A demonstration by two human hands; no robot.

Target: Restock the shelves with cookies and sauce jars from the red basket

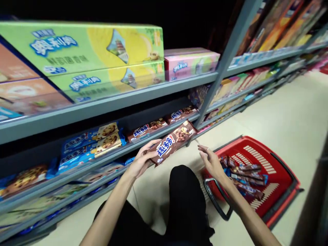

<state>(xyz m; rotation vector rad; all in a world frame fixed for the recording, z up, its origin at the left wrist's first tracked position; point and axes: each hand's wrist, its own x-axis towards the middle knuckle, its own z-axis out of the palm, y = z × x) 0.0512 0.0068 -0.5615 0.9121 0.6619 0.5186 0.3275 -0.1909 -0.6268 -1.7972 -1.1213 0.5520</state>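
My left hand grips one end of a long brown cookie packet, held out level in front of the middle shelf. My right hand hovers a little to the right of the packet with its fingers spread and nothing in them, just above the near rim of a red shopping basket. Several more brown cookie packets lie inside the basket. More brown packets of the same kind lie on the shelf behind the held one.
Blue cookie packets lie left on the same shelf. Green boxes and a pink box fill the shelf above. My black-trousered knee is bent between my arms. A grey upright post divides the shelving. Beige floor stretches right.
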